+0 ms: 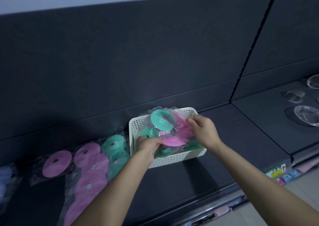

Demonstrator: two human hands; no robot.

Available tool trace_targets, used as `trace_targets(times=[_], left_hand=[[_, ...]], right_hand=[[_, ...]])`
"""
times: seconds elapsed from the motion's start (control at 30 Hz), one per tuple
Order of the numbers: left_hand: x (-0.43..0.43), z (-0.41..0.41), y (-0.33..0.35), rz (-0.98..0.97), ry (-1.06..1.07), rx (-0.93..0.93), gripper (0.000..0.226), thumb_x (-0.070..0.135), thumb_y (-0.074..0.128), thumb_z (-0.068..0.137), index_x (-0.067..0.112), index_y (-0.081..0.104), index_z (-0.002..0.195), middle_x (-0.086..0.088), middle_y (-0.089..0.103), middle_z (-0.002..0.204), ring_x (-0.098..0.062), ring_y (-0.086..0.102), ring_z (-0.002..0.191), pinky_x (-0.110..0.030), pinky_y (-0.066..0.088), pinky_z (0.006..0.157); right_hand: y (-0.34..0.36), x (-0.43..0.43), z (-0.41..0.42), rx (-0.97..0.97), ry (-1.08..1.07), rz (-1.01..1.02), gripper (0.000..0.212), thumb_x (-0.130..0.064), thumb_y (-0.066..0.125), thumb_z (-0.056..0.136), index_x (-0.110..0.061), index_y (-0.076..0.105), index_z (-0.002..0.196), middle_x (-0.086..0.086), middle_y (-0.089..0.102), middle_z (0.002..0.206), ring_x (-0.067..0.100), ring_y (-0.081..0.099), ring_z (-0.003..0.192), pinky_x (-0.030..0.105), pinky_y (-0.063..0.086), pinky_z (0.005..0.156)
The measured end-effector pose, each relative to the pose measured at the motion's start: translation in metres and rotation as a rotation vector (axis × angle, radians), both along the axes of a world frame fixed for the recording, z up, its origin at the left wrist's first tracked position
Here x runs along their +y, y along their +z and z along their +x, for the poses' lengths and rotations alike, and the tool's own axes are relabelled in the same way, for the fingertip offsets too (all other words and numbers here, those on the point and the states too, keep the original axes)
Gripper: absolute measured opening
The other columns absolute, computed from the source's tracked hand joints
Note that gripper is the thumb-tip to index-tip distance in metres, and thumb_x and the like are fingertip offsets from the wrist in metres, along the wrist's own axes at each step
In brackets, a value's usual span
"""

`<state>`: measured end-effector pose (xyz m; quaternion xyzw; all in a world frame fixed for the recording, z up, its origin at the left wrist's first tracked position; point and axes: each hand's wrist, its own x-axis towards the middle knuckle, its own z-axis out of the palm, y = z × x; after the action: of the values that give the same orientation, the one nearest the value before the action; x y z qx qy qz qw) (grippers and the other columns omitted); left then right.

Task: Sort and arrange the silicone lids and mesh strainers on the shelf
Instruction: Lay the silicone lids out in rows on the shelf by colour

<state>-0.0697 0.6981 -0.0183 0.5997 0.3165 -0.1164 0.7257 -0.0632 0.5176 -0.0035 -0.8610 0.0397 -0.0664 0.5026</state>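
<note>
1. Left hand [149, 145] pinches the bagged pink lid [172, 140] at 8 o'clock, right hand [205, 132] at 2 o'clock, over the basket [133, 123].
2. I'd lift slowly so the teal lid [160, 121] at 11 o'clock doesn't snag.

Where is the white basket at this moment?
In the head view, the white basket stands near the middle of the shelf, just right of the green lids.
</note>
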Motion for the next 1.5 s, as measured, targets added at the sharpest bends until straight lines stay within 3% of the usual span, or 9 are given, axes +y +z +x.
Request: trace_targets(times=[0.23,0.43,0.57,0.7,0.87,1.07,1.2,1.37,1.5], left_hand=[[0.002,-0.005,0.017,-0.269,-0.017,0.131,0.01,-0.011,0.062,0.082,-0.002,0.057,0.084,-0.016,0.058,0.085,-0.017,0.057,0.068,-0.018,0.053,0.05],[-0.008,-0.012,0.024,0.107,-0.208,0.046,0.025,-0.002,0.068,0.082,-0.003,0.058,0.104,-0.013,0.068,0.077,-0.013,0.065,0.058,-0.016,0.05,0.046],[-0.007,-0.02,0.04,0.29,-0.243,-0.124,0.014,-0.005,0.06,0.086,0.006,0.052,0.082,-0.013,0.07,0.081,-0.016,0.068,0.062,-0.029,0.057,0.066],[0.012,-0.013,0.052,0.432,-0.176,-0.273,0.014,0.001,0.062,0.076,0.008,0.05,0.077,-0.01,0.069,0.074,-0.024,0.071,0.067,-0.042,0.06,0.069],[0.046,-0.017,0.042,0.492,-0.102,-0.339,0.029,0.008,0.054,0.064,0.02,0.042,0.087,-0.015,0.058,0.091,-0.032,0.065,0.089,-0.053,0.057,0.075],[0.065,-0.035,0.033,0.572,-0.122,-0.411,0.029,-0.005,0.059,0.079,0.015,0.048,0.096,-0.009,0.057,0.072,-0.022,0.056,0.07,-0.049,0.051,0.079],[0.077,-0.042,0.035,0.46,-0.108,-0.384,0.009,-0.001,0.053,0.088,0.006,0.057,0.084,-0.013,0.06,0.077,-0.022,0.059,0.071,-0.041,0.052,0.07],[0.086,-0.051,0.039,0.227,0.006,-0.312,0.021,0.006,0.045,0.095,0.011,0.04,0.076,-0.006,0.042,0.067,-0.013,0.048,0.054,-0.02,0.045,0.049],[0.095,-0.056,0.033,0.153,0.101,-0.303,0.019,0.015,0.05,0.094,0.015,0.044,0.076,-0.006,0.037,0.074,-0.02,0.037,0.074,-0.037,0.034,0.073]], right_hand=[[-0.003,0.001,0.0,-0.018,-0.005,0.1,0.022,-0.013,0.053,0.094,-0.012,0.067,0.076,0.0,0.065,0.073,0.012,0.055,0.069,0.029,0.044,0.068],[-0.002,0.003,-0.002,-0.023,-0.001,0.119,0.023,-0.014,0.052,0.094,-0.01,0.068,0.077,0.002,0.066,0.074,0.011,0.055,0.068,0.029,0.044,0.066],[0.004,0.003,-0.004,-0.057,-0.038,0.174,0.026,-0.014,0.051,0.094,-0.009,0.066,0.075,0.01,0.066,0.075,0.018,0.058,0.07,0.032,0.047,0.067],[0.009,0.006,-0.003,-0.068,-0.042,0.298,0.023,-0.011,0.052,0.094,-0.006,0.065,0.075,0.011,0.067,0.078,0.029,0.067,0.077,0.051,0.055,0.078],[0.027,0.023,-0.008,-0.119,0.03,0.393,0.024,-0.009,0.049,0.095,-0.01,0.061,0.074,0.002,0.063,0.078,0.027,0.064,0.082,0.038,0.058,0.077],[0.035,0.044,-0.004,-0.153,-0.012,0.388,0.026,-0.006,0.043,0.097,-0.014,0.06,0.079,-0.004,0.057,0.065,0.001,0.049,0.049,0.024,0.044,0.05],[0.023,0.055,0.0,-0.076,0.042,0.335,0.025,-0.01,0.046,0.097,-0.017,0.06,0.078,-0.014,0.054,0.049,-0.002,0.045,0.044,0.018,0.036,0.052],[0.013,0.076,-0.006,0.05,0.184,0.282,0.031,-0.009,0.047,0.096,-0.019,0.06,0.069,-0.008,0.051,0.041,0.003,0.044,0.041,0.024,0.039,0.052],[0.008,0.093,-0.009,0.051,0.282,0.176,0.034,-0.014,0.051,0.094,-0.022,0.056,0.061,-0.009,0.055,0.048,0.014,0.049,0.052,0.032,0.04,0.062]])
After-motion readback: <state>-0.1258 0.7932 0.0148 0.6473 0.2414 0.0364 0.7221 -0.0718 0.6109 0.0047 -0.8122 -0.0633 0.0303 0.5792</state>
